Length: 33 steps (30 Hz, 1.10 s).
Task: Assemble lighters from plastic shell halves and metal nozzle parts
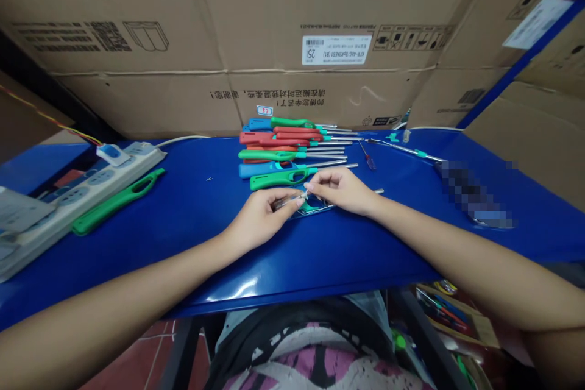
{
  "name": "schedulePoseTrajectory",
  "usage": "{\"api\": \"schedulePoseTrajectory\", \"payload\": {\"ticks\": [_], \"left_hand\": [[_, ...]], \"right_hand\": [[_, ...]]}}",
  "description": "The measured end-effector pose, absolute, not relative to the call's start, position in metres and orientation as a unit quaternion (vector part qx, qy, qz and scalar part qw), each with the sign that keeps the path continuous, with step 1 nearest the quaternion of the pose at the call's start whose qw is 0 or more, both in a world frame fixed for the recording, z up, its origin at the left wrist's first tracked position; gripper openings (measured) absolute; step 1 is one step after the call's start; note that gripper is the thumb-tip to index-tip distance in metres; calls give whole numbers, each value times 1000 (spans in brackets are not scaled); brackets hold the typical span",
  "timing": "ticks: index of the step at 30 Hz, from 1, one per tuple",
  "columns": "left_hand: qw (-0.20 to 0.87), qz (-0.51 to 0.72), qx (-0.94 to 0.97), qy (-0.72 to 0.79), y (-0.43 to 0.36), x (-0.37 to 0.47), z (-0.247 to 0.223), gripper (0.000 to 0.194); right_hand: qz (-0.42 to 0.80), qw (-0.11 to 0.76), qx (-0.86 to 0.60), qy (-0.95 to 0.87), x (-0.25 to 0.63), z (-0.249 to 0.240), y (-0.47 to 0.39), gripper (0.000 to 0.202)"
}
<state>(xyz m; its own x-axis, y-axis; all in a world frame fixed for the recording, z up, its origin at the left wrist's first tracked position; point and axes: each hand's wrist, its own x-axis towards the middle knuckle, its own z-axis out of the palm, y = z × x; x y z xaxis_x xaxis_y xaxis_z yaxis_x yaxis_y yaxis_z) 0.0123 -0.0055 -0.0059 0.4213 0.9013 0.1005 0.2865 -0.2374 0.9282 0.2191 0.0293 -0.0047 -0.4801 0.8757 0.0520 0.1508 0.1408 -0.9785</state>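
My left hand (258,213) is closed on a small translucent grey lighter part (286,200) with a whitish end. Against that end my right hand (345,191) pinches with thumb and forefinger; whatever lies between those fingertips is too small to make out. Below both hands lies a partly covered lighter with a teal piece (311,206), its thin metal tube (379,191) sticking out to the right. Just beyond my fingers rests a green long-necked lighter (274,180), the nearest in a row of several red, green and blue ones.
A white power strip (132,161) runs along the left, with a green lighter shell (116,202) beside it. A small red screwdriver (370,161) lies right of the row. Farther right is a blurred dark object (470,192). A large cardboard box (265,55) walls off the back.
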Motion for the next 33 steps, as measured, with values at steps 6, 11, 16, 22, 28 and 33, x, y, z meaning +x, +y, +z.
{"api": "schedulePoseTrajectory", "payload": {"ticks": [6, 11, 16, 22, 28, 33], "left_hand": [[437, 325, 722, 428, -4, 11, -6, 37], [433, 329, 714, 440, -4, 7, 2, 38], [295, 283, 798, 442, -5, -2, 13, 24], [204, 192, 862, 422, -6, -9, 20, 18], [207, 170, 859, 435, -12, -6, 18, 18], [221, 160, 858, 434, -13, -6, 20, 25]], "right_hand": [[534, 327, -389, -676, 220, -5, 32, 45], [541, 321, -370, -684, 224, -1, 32, 40], [530, 315, -387, -685, 228, 0, 34, 37], [522, 338, -414, -664, 232, 0, 40, 32], [512, 340, -403, -678, 231, -2, 40, 28], [503, 341, -398, -687, 230, -2, 40, 29]]}}
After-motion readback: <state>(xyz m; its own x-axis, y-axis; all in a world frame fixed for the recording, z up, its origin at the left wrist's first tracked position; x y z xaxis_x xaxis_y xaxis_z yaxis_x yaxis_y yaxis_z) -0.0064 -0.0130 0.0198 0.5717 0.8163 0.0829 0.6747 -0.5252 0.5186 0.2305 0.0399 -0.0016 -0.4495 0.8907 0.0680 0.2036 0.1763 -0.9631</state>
